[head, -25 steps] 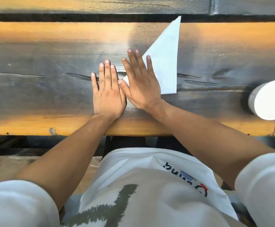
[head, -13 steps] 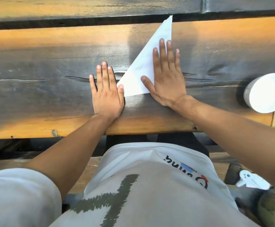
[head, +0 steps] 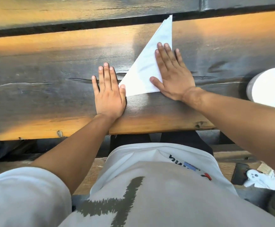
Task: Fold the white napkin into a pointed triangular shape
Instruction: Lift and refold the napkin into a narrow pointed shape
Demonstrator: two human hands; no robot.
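A single head-worn camera looks steeply down, close over the wooden table [head: 51,82] edge and torso.

The right hand [head: 171,74] lies flat over the right side of the white napkin [head: 145,69], hiding the near right corner and much of the right edge. The left hand [head: 108,94] covers the napkin's near left tip with its thumb. At the right edge, a white cup [head: 269,87] is cut off. The shirt lettering [head: 189,166] is partly folded under and unreadable.
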